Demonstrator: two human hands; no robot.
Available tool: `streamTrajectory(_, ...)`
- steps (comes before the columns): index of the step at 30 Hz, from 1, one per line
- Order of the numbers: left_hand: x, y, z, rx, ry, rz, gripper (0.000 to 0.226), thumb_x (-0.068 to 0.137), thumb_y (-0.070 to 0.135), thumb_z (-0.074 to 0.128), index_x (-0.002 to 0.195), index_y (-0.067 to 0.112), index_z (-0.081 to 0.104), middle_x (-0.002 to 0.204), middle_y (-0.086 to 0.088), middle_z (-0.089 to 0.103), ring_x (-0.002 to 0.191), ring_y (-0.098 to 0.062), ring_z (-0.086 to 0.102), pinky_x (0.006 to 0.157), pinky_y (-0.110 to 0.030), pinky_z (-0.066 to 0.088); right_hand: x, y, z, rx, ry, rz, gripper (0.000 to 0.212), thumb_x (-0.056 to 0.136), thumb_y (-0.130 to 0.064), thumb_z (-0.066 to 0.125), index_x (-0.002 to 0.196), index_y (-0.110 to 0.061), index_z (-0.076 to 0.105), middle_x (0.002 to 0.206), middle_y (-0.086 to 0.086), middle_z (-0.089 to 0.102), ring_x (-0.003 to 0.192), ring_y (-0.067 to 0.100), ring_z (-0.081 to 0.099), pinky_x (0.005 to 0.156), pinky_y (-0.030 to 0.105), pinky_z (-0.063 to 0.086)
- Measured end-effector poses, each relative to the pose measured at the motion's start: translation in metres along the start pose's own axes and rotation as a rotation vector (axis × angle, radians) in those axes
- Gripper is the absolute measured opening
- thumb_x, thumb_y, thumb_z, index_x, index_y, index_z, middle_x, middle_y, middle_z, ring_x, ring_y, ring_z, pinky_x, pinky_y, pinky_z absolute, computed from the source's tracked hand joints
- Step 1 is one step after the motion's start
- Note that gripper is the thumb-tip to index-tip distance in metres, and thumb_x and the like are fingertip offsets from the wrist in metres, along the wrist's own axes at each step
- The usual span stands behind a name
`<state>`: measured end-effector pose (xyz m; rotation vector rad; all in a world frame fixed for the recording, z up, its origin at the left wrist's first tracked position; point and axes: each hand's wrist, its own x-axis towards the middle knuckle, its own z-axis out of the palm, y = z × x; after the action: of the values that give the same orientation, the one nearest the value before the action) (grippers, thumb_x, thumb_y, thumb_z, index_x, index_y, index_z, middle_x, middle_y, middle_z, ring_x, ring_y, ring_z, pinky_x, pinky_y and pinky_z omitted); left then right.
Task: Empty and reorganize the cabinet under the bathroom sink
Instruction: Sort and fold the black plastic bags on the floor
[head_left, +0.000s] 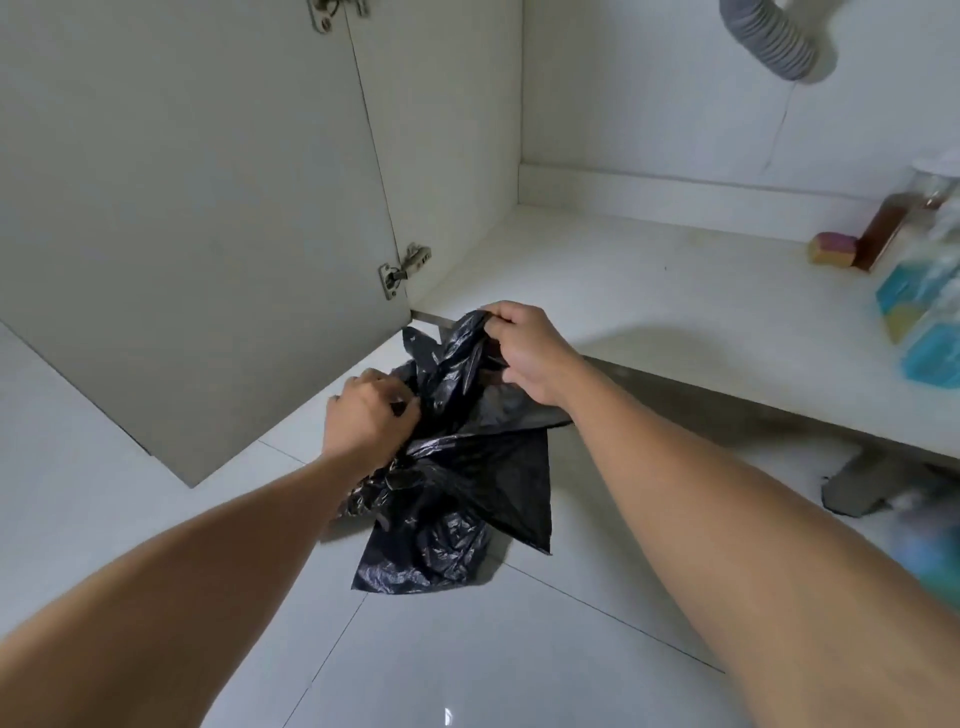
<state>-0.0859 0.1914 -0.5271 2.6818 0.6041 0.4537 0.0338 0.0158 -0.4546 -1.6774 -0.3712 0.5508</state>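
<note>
A crumpled black plastic bag (457, 499) hangs in front of the open cabinet, its lower end touching the white floor tiles. My left hand (369, 421) grips a bunched part of the bag at its left side. My right hand (524, 351) pinches the bag's upper edge, just over the front lip of the cabinet floor (597, 280). The bag's inside is hidden.
The cabinet door (197, 208) stands open at the left on two hinges. A grey corrugated drain hose (779, 41) hangs at the top right. A brown bottle (893, 228), a pink sponge (831, 250) and blue packages (924, 306) sit at the cabinet's right. A cabinet leg (857, 483) stands lower right.
</note>
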Motion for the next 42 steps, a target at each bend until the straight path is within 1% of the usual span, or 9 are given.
streamTrajectory(4, 0.008, 0.026, -0.068, -0.25, 0.088, -0.057, 0.066, 0.08, 0.082, 0.035, 0.102, 0.03, 0.069, 0.098, 0.002, 0.065, 0.095, -0.023, 0.061, 0.095, -0.048, 0.048, -0.003, -0.046, 0.016, 0.207, -0.035, 0.007, 0.027, 0.104, -0.009, 0.039, 0.091, -0.016, 0.061, 0.093, 0.009, 0.063, 0.081, 0.024, 0.061, 0.055, 0.03, 0.05)
streamTrajectory(9, 0.026, 0.047, -0.107, 0.045, -0.161, -0.141, 0.049, 0.069, 0.071, 0.069, 0.098, 0.032, 0.065, 0.091, 0.006, 0.068, 0.093, -0.023, 0.062, 0.095, -0.044, 0.048, -0.005, -0.072, 0.04, 0.262, -0.07, -0.017, 0.024, 0.102, -0.004, 0.038, 0.097, -0.012, 0.06, 0.095, 0.015, 0.064, 0.083, 0.029, 0.064, 0.066, 0.039, 0.056)
streamTrajectory(13, 0.031, 0.037, -0.107, -0.078, -0.156, -0.176, 0.036, 0.082, 0.043, 0.075, 0.074, 0.013, 0.058, 0.071, -0.003, 0.058, 0.074, -0.025, 0.057, 0.06, -0.028, 0.043, -0.005, -0.071, 0.041, -0.161, 0.065, -0.209, 0.019, 0.101, -0.012, 0.04, 0.089, -0.017, 0.054, 0.08, 0.003, 0.053, 0.076, 0.021, 0.05, 0.062, 0.028, 0.04)
streamTrajectory(18, 0.026, 0.03, -0.119, -0.232, 0.104, -0.112, 0.024, 0.085, 0.003, 0.049, 0.106, 0.005, 0.062, 0.101, -0.017, 0.064, 0.096, -0.034, 0.06, 0.074, -0.034, 0.048, -0.05, -0.074, 0.035, -0.851, 0.068, -0.41, 0.023, 0.087, -0.028, 0.068, 0.101, -0.011, 0.059, 0.091, 0.003, 0.058, 0.084, 0.022, 0.058, 0.069, 0.029, 0.043)
streamTrajectory(24, 0.021, 0.103, -0.199, -0.177, 0.424, 0.211, 0.023, 0.091, 0.026, 0.059, 0.113, 0.022, 0.059, 0.118, -0.006, 0.059, 0.106, -0.03, 0.058, 0.083, -0.042, 0.05, -0.117, -0.134, -0.001, -0.995, 0.699, -0.457, 0.017, 0.091, -0.009, 0.042, 0.096, -0.013, 0.058, 0.092, 0.009, 0.057, 0.078, 0.034, 0.054, 0.064, 0.034, 0.039)
streamTrajectory(28, 0.015, 0.176, -0.242, 0.021, 0.17, 0.264, 0.05, 0.086, 0.057, 0.068, 0.106, 0.012, 0.06, 0.107, -0.007, 0.064, 0.083, -0.024, 0.062, 0.067, -0.034, 0.047, -0.167, -0.2, -0.062, -1.098, 0.893, -0.433, 0.029, 0.09, -0.01, 0.041, 0.107, -0.018, 0.063, 0.112, 0.014, 0.063, 0.097, 0.038, 0.059, 0.07, 0.038, 0.043)
streamTrajectory(33, 0.006, 0.251, -0.234, -0.254, -0.013, 0.312, 0.017, 0.093, 0.016, 0.062, 0.101, 0.001, 0.063, 0.086, -0.014, 0.071, 0.06, -0.023, 0.072, 0.052, -0.032, 0.057, -0.233, -0.222, -0.111, -1.324, 0.968, -0.474, 0.03, 0.086, -0.006, 0.041, 0.106, -0.016, 0.061, 0.102, 0.013, 0.066, 0.081, 0.035, 0.054, 0.067, 0.038, 0.043)
streamTrajectory(36, -0.022, 0.269, -0.192, -0.231, 0.12, 0.42, 0.025, 0.084, 0.012, 0.056, 0.108, 0.01, 0.063, 0.099, -0.01, 0.066, 0.086, -0.032, 0.065, 0.072, -0.039, 0.055, -0.268, -0.184, -0.126, -1.439, 0.9, -0.412, 0.024, 0.09, -0.012, 0.048, 0.111, -0.018, 0.06, 0.096, 0.011, 0.059, 0.081, 0.035, 0.052, 0.066, 0.037, 0.038)
streamTrajectory(42, -0.102, 0.211, -0.008, -0.11, -0.234, 0.552, 0.012, 0.088, 0.012, 0.056, 0.1, 0.015, 0.059, 0.103, -0.01, 0.063, 0.087, -0.032, 0.063, 0.071, -0.039, 0.054, -0.299, 0.0, -0.147, -1.59, 0.314, 0.094, 0.019, 0.091, -0.018, 0.05, 0.104, -0.03, 0.057, 0.085, -0.003, 0.053, 0.08, 0.023, 0.058, 0.067, 0.035, 0.049)
